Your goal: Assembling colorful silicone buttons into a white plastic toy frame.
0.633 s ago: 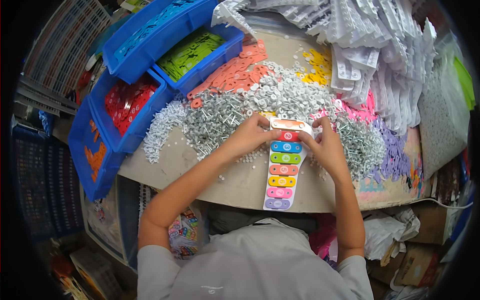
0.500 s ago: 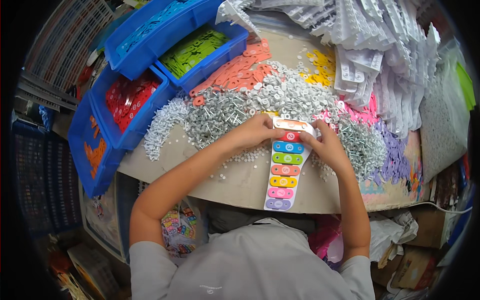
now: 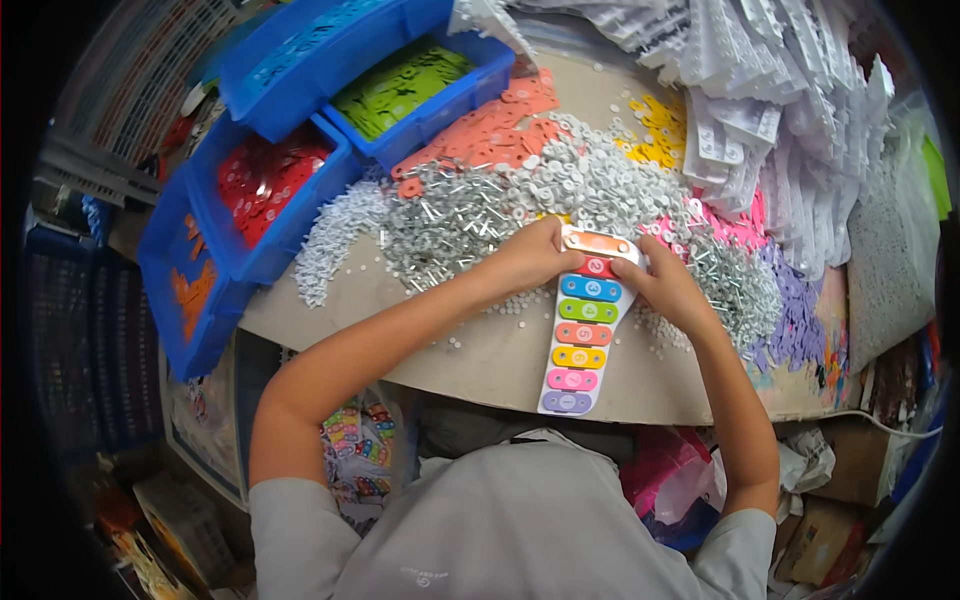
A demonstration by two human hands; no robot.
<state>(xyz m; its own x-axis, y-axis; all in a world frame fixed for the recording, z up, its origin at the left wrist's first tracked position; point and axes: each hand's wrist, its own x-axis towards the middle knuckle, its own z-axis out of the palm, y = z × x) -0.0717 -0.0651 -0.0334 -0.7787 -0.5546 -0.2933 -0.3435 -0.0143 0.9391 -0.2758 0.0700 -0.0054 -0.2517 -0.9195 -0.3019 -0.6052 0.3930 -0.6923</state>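
A white toy xylophone [image 3: 597, 320] with a row of colored bars lies lengthwise toward me, its wide far end between my hands. My left hand [image 3: 538, 258] is closed on its left edge, thumb on the red bar [image 3: 597, 266]. From the right side my right hand [image 3: 672, 287] grips the same end, with the thumb at the red bar's right tip. The orange bar [image 3: 597, 242] lies uncovered at the far end. Just beyond the hands is a heap of white round caps [image 3: 600, 175]. Metal pins [image 3: 450, 215] are piled left of them.
Blue bins hold blue, green [image 3: 405, 90], red [image 3: 270, 190] and orange bars [image 3: 195, 290] at the left. Loose coral bars [image 3: 490, 125], yellow bars [image 3: 657, 130] and purple bars [image 3: 788, 310] lie on the table. White xylophone bases [image 3: 740, 120] are stacked at the far right, beside a clear bag [image 3: 890, 240].
The whole view has shifted slightly, with the table's contents now a little farther right. Both hands keep their hold on the xylophone's far end; its bars look the same.
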